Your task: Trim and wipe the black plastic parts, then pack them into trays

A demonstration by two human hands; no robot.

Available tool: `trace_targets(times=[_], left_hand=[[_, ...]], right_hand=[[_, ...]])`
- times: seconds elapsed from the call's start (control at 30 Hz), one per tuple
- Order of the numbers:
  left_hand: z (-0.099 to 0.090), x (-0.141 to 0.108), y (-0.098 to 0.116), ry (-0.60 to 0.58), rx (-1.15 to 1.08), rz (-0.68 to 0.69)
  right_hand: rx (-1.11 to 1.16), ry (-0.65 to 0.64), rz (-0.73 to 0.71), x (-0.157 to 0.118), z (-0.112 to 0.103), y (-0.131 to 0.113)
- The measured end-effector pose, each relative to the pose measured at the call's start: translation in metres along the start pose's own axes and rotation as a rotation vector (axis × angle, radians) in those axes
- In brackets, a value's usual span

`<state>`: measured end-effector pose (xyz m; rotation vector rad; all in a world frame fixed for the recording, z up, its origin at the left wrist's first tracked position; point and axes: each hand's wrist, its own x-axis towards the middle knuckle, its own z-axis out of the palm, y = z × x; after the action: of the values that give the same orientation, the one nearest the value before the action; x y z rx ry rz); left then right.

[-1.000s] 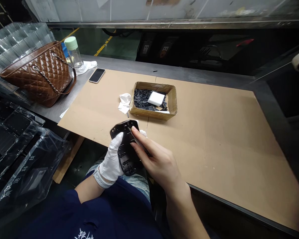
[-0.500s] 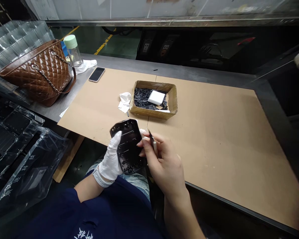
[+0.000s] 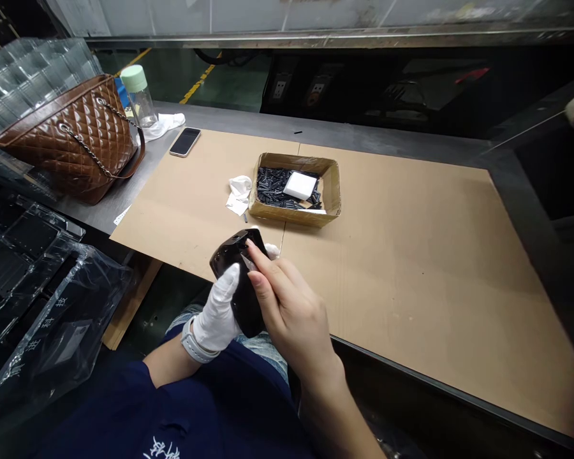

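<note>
A glossy black plastic part (image 3: 249,306) is held over my lap, at the near edge of the table. My left hand (image 3: 217,309), in a white glove, grips it from the left and from behind, thumb on its face. Bare and above the part's upper right, my right hand (image 3: 291,306) is closed on a small pointed tool (image 3: 249,261); its index finger touches the part near the top. Beyond the hands stands a brown box (image 3: 294,217) with small black pieces (image 3: 273,190) and a white block (image 3: 300,185) inside.
Left of the box lies a crumpled white cloth (image 3: 239,193). A phone (image 3: 185,141), a bottle (image 3: 138,95) and a brown quilted bag (image 3: 76,140) are at the back left. Black trays in plastic wrap (image 3: 43,319) sit at the lower left. Cardboard (image 3: 411,255) covers the table.
My right hand has moved left and up, from beside the black part to over its upper face, with the tool. The part has tilted slightly in my left hand.
</note>
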<state>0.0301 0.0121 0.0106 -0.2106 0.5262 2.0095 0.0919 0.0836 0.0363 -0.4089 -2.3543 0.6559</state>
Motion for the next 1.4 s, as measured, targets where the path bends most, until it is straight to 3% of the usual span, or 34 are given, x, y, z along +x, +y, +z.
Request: trace_targets(times=[0.27,0.37,0.57,0.93,1.13,1.3,1.4], left_hand=[[0.002,0.0,-0.002,-0.015,0.168,0.095],[0.001,0.0,-0.002,-0.035,0.173,0.111],[0.003,-0.001,-0.003,0.058,0.164,0.096],[-0.003,0.001,-0.008,-0.009,0.118,0.079],[-0.002,0.0,-0.008,0.049,0.18,0.1],[-0.002,-0.001,-0.01,-0.003,0.182,0.169],[-0.002,0.001,-0.007,0.034,0.172,0.142]], right_hand=[[0.066,0.004,-0.015,-0.001,0.0,0.001],[0.071,0.013,-0.031,-0.001,0.002,0.002],[0.088,0.027,-0.026,0.0,0.006,0.002],[0.12,0.048,-0.026,-0.002,0.009,0.001],[0.157,0.085,-0.023,-0.002,0.011,0.0],[0.164,0.085,0.012,-0.004,0.011,0.0],[0.217,0.081,0.04,-0.005,0.01,0.001]])
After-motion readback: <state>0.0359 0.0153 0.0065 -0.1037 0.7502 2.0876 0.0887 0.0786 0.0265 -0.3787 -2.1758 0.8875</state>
